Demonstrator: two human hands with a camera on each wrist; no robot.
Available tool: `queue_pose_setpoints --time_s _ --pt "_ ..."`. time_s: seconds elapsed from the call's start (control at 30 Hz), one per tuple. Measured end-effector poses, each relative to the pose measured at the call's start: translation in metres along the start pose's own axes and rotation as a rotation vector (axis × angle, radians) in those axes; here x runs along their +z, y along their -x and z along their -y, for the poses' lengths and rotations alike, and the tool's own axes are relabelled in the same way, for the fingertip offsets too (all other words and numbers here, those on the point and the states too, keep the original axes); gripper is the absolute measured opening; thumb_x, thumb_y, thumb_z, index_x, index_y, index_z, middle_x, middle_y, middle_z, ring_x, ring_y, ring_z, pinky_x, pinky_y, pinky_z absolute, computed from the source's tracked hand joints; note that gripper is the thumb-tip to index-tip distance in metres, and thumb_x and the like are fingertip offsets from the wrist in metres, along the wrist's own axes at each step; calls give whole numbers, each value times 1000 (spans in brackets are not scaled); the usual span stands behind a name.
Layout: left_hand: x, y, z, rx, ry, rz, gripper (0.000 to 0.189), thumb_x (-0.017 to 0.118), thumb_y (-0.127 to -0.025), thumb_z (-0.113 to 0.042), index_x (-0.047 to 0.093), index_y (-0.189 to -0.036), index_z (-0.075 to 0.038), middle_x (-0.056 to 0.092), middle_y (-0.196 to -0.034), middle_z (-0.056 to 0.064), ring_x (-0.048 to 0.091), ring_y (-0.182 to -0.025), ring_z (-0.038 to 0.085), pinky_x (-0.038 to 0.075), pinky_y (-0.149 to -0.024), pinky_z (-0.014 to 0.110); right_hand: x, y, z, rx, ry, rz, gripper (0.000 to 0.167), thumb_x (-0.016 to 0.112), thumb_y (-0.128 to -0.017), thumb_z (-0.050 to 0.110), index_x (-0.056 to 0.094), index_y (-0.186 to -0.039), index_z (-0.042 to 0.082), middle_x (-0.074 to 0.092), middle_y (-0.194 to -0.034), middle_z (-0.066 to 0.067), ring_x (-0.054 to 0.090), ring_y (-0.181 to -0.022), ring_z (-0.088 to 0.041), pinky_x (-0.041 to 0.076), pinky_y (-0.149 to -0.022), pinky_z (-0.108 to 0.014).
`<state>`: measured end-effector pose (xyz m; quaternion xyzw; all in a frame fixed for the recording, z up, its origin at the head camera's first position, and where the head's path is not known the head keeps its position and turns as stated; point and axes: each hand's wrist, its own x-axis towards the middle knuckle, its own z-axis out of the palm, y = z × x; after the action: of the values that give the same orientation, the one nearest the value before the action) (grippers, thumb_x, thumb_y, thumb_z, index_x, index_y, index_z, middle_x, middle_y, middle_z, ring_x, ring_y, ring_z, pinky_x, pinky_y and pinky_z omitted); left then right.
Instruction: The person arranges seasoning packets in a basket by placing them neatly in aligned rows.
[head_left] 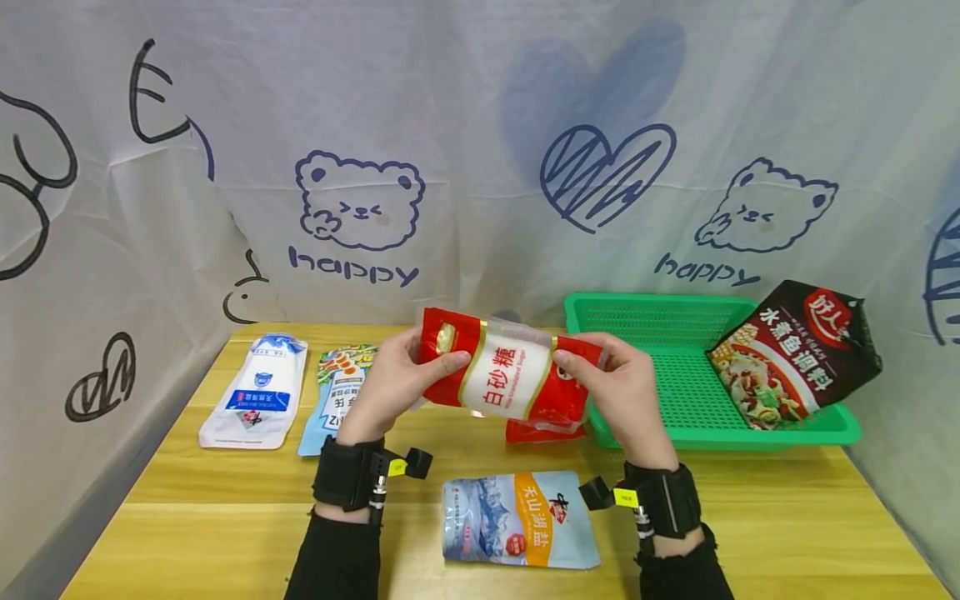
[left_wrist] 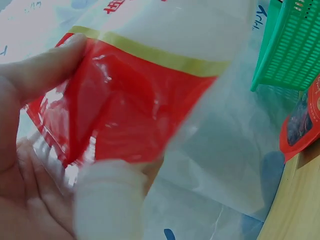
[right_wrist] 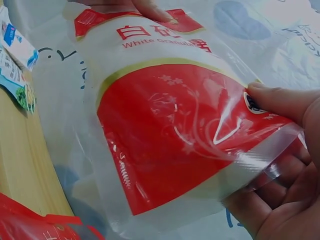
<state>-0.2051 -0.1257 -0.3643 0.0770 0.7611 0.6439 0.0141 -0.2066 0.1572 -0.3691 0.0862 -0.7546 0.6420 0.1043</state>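
Note:
A red and white bag of granulated sugar (head_left: 506, 371) is held up above the table, lying sideways between both hands. My left hand (head_left: 390, 375) grips its left end, thumb on the front and fingers behind. At the other end my right hand (head_left: 618, 387) pinches the bag the same way; the right wrist view shows its thumb (right_wrist: 280, 102) on the printed face and the fingers under the clear sealed edge. Below the bag, a blue and orange salt pouch (head_left: 517, 521) lies flat on the table. A red packet (head_left: 543, 432) lies partly hidden behind the raised bag.
A green plastic basket (head_left: 697, 440) stands at the back right, with a dark seasoning packet (head_left: 795, 354) leaning in it. On the left lie a white salt pouch (head_left: 255, 396) and a light-blue packet (head_left: 330, 404), partly covered by the left hand. A printed cloth (head_left: 480, 167) hangs behind the table.

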Motion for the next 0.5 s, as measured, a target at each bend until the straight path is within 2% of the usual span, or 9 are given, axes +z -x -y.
queue_pose_setpoints --time_s 0.27,0.5 --pt "-3 1 1 46 53 38 50 74 -98 -30 60 -141 -9 67 -131 13 65 -110 31 59 -91 40 2 0 -1 -44 -83 -56 29 78 -95 16 72 -117 -2 73 -97 -2 70 -82 -20 64 -71 -32" --pt "-4 0 2 69 49 39 51 75 -96 -26 60 -141 -8 67 -130 13 64 -109 30 58 -90 38 4 -1 -1 -60 -143 -109 26 77 -96 14 73 -116 -2 74 -94 -2 70 -83 -20 63 -71 -28"
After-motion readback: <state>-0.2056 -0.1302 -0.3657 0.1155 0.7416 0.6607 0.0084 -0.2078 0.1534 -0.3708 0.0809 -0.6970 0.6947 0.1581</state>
